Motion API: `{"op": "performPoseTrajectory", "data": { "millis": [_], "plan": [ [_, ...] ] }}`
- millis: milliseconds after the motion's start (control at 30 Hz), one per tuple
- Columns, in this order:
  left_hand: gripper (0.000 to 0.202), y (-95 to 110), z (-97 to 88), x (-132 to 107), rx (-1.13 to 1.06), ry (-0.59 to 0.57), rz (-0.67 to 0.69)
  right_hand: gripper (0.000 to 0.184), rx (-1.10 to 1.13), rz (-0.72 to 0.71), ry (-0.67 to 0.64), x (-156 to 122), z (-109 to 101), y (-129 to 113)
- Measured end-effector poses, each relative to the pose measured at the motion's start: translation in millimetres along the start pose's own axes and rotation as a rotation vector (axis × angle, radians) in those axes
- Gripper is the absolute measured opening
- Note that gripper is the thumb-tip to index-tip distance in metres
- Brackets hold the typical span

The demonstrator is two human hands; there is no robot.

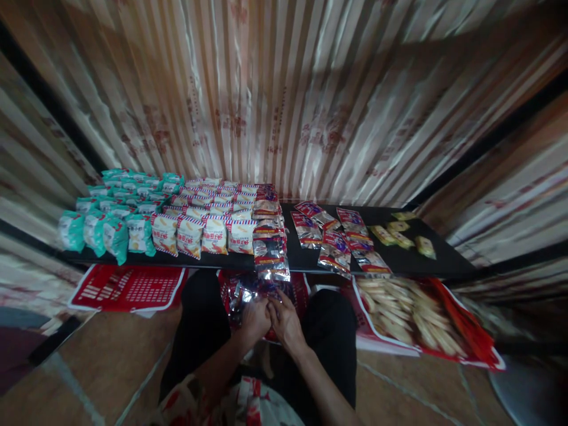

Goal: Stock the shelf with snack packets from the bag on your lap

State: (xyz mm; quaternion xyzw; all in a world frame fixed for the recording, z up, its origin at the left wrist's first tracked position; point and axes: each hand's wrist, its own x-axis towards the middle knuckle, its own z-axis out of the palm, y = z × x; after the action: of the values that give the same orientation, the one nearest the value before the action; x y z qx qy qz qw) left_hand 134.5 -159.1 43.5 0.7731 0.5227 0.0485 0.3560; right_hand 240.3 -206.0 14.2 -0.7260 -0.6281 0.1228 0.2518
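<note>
My left hand (pixel 255 319) and my right hand (pixel 286 322) are side by side between my knees, fingers curled into a red basket (pixel 302 293) of silver-and-red snack packets (pixel 248 290). Both hands seem closed on packets there; which ones is hard to make out. Just above them runs the front edge of a low black table (pixel 444 260). A row of the same silver-red packets (pixel 270 242) runs down the table's middle toward my hands.
On the table stand teal packets (pixel 106 231) at the left, red-white-striped packets (pixel 208 231) beside them, loose silver-red packets (pixel 337 242) and yellow-green packets (pixel 399 234) at the right. A red basket lid (pixel 128 287) lies lower left; a tray of pale packets (pixel 408 316) lower right. Striped curtain behind.
</note>
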Motion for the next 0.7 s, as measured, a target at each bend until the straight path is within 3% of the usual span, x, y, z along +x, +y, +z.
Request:
{"op": "performPoseTrajectory", "data": {
  "millis": [200, 333, 467, 700],
  "plan": [
    [0.025, -33, 21.2, 8, 0.043, -0.113, -0.076, 0.035, 0.018, 0.074, -0.157, -8, 12, -10],
    [0.025, -54, 27.7, 20, 0.088, -0.196, -0.127, 0.030, 0.080, 0.157, -0.350, 0, 21, -6],
    [0.022, -75, 29.3, 32, 0.135, -0.263, -0.152, 0.027, 0.227, 0.349, -0.523, 7, 42, 9],
    [0.032, -106, 36.1, 62, 0.183, -0.351, -0.104, 0.010, 0.424, 0.587, -0.587, 17, 82, 29]
  ]
}}
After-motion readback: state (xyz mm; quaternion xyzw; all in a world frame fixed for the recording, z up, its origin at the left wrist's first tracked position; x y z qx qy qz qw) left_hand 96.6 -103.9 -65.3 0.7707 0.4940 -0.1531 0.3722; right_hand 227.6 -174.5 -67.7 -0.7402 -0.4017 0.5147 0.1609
